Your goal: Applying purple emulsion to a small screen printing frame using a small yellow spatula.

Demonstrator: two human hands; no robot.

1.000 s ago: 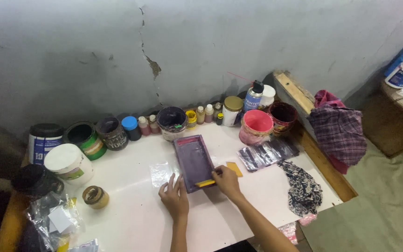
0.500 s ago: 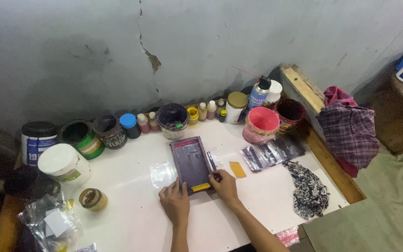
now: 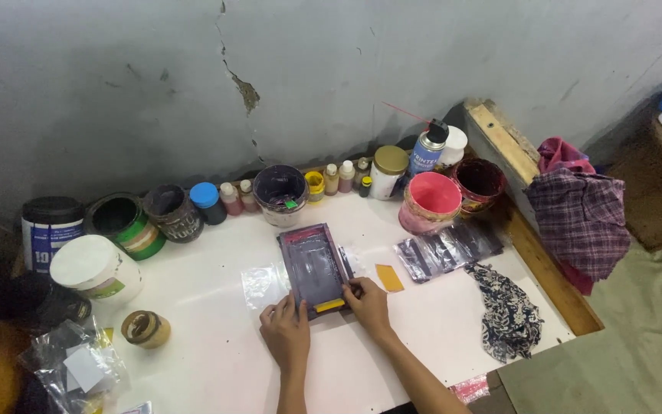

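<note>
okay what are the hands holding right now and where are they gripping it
Both hands, left hand and right hand, press on the near end of the dark rectangular frame lying flat on the white table; neither lifts it.

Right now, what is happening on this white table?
A person is bent over a small dark screen frame lying flat on the white table. The left hand rests at the frame's near left corner, and the right hand presses on its near right edge, beside a yellow strip. A small orange card lies just right of the frame. Open paint pots and small bottles stand in a row along the wall, among them a pink bucket.
</note>
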